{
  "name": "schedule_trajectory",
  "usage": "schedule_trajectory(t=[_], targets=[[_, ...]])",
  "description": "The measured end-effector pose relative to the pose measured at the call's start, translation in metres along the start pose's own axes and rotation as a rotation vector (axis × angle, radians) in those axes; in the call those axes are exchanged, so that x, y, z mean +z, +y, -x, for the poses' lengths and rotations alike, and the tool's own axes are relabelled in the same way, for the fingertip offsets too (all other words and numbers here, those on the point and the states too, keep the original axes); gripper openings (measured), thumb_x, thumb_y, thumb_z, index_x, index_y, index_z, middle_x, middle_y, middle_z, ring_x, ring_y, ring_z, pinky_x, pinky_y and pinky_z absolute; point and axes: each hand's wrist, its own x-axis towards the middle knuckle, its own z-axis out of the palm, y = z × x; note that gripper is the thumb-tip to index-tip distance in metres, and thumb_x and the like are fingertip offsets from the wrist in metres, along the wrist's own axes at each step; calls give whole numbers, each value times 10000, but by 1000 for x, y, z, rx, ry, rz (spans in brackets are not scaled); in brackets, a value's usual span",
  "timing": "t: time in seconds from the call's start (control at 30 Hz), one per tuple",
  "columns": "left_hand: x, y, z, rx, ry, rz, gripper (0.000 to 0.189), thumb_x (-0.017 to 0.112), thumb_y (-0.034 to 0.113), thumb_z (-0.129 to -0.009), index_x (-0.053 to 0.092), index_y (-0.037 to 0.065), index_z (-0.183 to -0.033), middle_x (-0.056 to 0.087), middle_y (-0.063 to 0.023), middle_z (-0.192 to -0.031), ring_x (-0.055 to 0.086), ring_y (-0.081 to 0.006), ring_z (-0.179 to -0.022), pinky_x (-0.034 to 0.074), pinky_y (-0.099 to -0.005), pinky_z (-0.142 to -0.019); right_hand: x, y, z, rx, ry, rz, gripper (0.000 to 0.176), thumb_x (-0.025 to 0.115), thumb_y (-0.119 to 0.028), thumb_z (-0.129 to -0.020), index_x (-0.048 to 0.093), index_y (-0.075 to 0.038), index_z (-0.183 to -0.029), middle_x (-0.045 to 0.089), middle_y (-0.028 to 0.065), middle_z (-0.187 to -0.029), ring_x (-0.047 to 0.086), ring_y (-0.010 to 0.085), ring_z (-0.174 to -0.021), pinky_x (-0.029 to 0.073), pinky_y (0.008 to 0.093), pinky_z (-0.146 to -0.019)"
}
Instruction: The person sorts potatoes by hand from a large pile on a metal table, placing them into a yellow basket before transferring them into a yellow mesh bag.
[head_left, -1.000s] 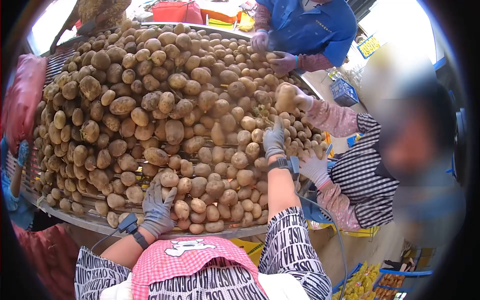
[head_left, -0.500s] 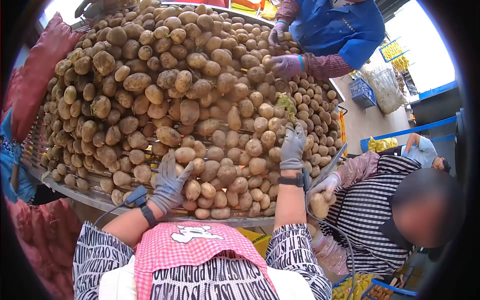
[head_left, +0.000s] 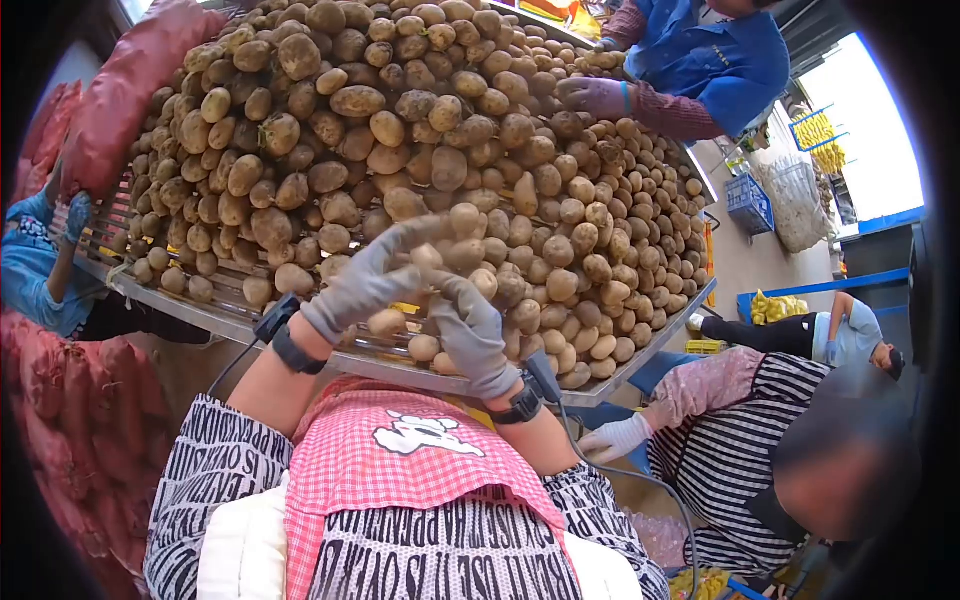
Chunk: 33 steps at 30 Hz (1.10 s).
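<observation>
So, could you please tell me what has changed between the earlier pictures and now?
The right hand has moved leftward and back, close beside the left hand, which has turned inward; blur hides whether either grips anything. The potato pile remains heaped.

Free air over near-left table rim, potato heap blocking beyond

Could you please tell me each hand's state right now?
Left hand: fingers spread, a blurred potato near them; grip cannot be told.
Right hand: partly curled; whether it holds anything cannot be told.
</observation>
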Motion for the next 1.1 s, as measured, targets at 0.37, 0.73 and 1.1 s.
schedule_trajectory(t=[0.37, 0.73, 1.1], targets=[[-112, -33, 254, -599, 539, -214, 332, 599, 141, -978, 604, 43, -1295, 676, -27, -1034, 610, -88, -897, 489, -212, -803, 38, 34, 16, -407, -168, 390, 414, 678, -71, -860, 597, -5, -1261, 622, 210, -1260, 622, 350, -1141, 503, 403, -985], [-131, -33, 231, -169, 1008, -1043, 241, 651, 154, -906, 677, 42, -1118, 687, -147, -1141, 638, -334, -1078, 492, -403, -964, -11, 70, -4, -623, -142, 1345, 560, 691, -344, -820, 601, -179, -1348, 451, 161, -1468, 384, 377, -1380, 253, 561, -1167], [-91, -68, 109, -372, 176, -1740, 415, 644, 282, -810, 657, 171, -1209, 659, -100, -1120, 613, -282, -1066, 400, -469, -954, -134, 83, -74, 41, 243, 1298, 770, 760, -440, -812, 501, -70, -1436, 455, 200, -1475, 437, 368, -1343, 307, 476, -1158]])
